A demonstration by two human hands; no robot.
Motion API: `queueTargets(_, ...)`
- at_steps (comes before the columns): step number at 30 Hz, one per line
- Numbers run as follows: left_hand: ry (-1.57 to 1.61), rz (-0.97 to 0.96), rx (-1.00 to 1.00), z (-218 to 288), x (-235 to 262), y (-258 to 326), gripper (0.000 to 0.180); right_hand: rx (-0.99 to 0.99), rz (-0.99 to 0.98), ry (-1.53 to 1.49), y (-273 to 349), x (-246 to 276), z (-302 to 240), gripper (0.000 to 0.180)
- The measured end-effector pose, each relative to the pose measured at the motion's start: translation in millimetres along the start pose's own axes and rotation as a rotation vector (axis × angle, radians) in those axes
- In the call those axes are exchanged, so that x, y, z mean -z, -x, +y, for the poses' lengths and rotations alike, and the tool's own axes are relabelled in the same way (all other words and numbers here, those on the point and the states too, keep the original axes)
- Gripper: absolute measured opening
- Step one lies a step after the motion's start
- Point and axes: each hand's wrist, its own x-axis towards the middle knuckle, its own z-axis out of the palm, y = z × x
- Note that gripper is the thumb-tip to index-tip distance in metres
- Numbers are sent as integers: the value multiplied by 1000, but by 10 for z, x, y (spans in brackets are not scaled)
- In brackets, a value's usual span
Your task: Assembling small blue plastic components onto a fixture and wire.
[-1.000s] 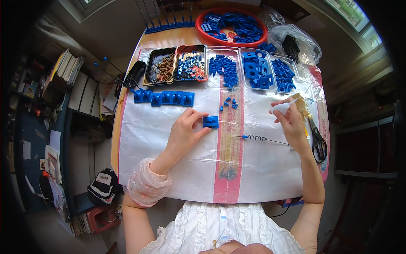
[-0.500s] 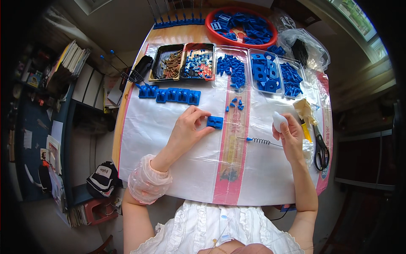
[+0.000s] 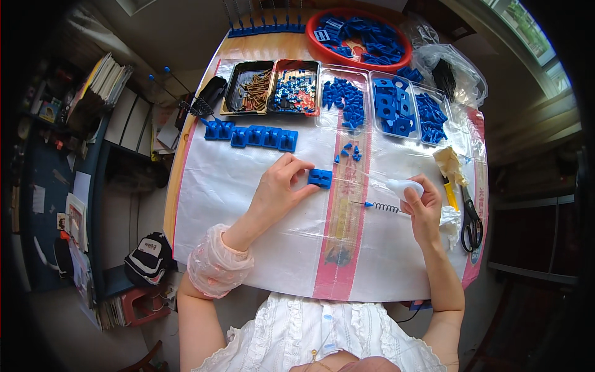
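Between the thumb and fingers of my left hand (image 3: pixel 285 181) is a small blue plastic block (image 3: pixel 320 179), held at the middle of the white sheet. My right hand (image 3: pixel 424 201) grips a white squeeze bottle (image 3: pixel 406 188) whose thin nozzle points left, toward the block but apart from it. Just below the bottle lies a dark coil spring (image 3: pixel 385 208) on a thin wire with a blue cone tip (image 3: pixel 369 204). Several loose blue cone pieces (image 3: pixel 356 156) are scattered beyond the block. A row of blue blocks (image 3: pixel 263 137) stands at the far left of the sheet.
Trays of screws (image 3: pixel 254 93), small nuts (image 3: pixel 296 90) and blue parts (image 3: pixel 393 105) line the far side. Behind them sits a red basin (image 3: pixel 406 56) of blue pieces. Black scissors (image 3: pixel 472 226), a yellow-handled tool (image 3: pixel 450 195) and crumpled paper (image 3: pixel 451 164) lie at right.
My right hand has tipped the squeeze bottle from upright to lying sideways, its nozzle now pointing left. My left hand still holds the blue block in nearly the same place.
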Motion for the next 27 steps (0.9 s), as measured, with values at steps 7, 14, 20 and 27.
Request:
queueTargets(7, -12, -10, -2, 36, 6, 1, 35, 4, 33, 108, 88, -115, -75, 16)
queueTargets(14, -15, -10, -5, 27, 4, 4, 35, 20, 38, 180, 146, -235, -137, 15)
queueTargets(20, -11, -13, -7, 12, -5, 2, 35, 5, 40, 182, 146, -230, -137, 14)
queueTargets(27, -10, -9, 3, -1, -12, 4, 37, 20, 45, 195, 144, -247, -142, 15)
